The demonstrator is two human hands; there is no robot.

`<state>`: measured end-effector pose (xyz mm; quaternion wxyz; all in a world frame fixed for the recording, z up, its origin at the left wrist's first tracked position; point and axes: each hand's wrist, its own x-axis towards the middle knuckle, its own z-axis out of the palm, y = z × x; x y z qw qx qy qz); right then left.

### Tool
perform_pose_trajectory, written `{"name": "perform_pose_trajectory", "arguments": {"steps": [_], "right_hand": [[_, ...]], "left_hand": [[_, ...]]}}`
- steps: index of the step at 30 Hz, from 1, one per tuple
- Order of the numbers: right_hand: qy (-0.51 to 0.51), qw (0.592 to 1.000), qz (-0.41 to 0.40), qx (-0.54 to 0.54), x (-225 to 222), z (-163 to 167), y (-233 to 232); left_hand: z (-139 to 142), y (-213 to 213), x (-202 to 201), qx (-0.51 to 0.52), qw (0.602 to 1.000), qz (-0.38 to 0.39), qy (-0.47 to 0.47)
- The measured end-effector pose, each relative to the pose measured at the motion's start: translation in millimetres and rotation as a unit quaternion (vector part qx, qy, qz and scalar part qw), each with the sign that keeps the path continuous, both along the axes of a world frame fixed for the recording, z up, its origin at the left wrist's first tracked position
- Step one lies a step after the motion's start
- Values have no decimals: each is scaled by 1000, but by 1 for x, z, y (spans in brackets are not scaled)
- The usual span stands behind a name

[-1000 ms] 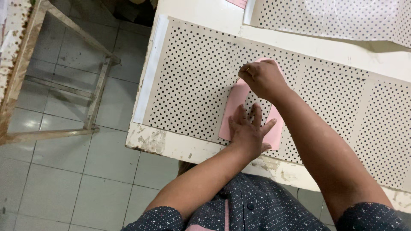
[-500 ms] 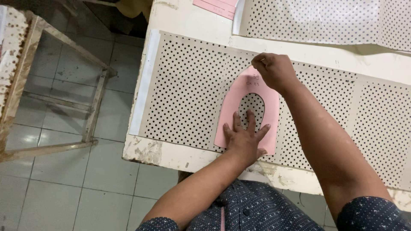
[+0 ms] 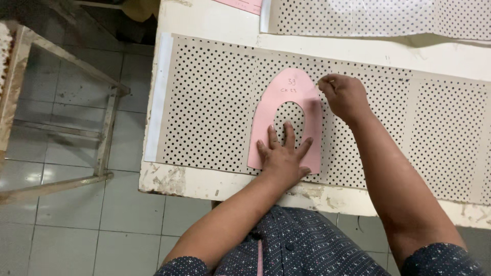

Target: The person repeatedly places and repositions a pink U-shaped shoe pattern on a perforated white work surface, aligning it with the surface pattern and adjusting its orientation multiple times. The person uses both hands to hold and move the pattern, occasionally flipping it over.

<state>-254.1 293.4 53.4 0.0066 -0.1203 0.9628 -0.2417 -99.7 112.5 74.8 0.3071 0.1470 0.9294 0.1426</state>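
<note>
A pink arch-shaped paper template [image 3: 294, 97] lies flat on a beige sheet with black perforated dots [image 3: 215, 102] on the white table. My left hand [image 3: 284, 153] presses down on the template's lower part, fingers spread over its cut-out. My right hand [image 3: 345, 94] is at the template's upper right edge, its fingers pinched on a thin pen-like tool [image 3: 330, 81] whose tip touches the sheet beside the template.
A second perforated sheet [image 3: 378, 18] lies at the back of the white table [image 3: 204, 20], with another pink piece [image 3: 243, 5] at its left. A worn wooden frame [image 3: 66, 128] stands on the tiled floor to the left. The table's front edge is chipped.
My right hand has travelled from the template's top round to its upper right edge. The view has shifted, so the template now shows in full. My left hand stays pressed on it.
</note>
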Motion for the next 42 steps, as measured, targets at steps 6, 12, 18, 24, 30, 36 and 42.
{"name": "perform_pose_trajectory", "arguments": {"steps": [6, 12, 18, 24, 30, 36, 42], "right_hand": [[-65, 996, -51, -26, 112, -9, 40], [-76, 996, -38, -20, 203, -15, 57], [-73, 995, -45, -53, 225, -26, 67], [-51, 996, -38, -55, 240, -29, 69], [-61, 995, -44, -62, 245, -33, 74], [-75, 994, -56, -62, 245, -34, 72], [-28, 998, -11, -59, 246, -35, 61]], "left_hand": [[-13, 12, 7, -4, 1000, -5, 23], [-25, 26, 14, -24, 999, -14, 40], [-35, 35, 15, -27, 999, -15, 30], [-33, 35, 17, -26, 999, -13, 39], [-35, 34, 11, -29, 999, -17, 27], [-30, 30, 7, -14, 1000, -7, -1], [-25, 22, 7, 19, 1000, 8, 12]]}}
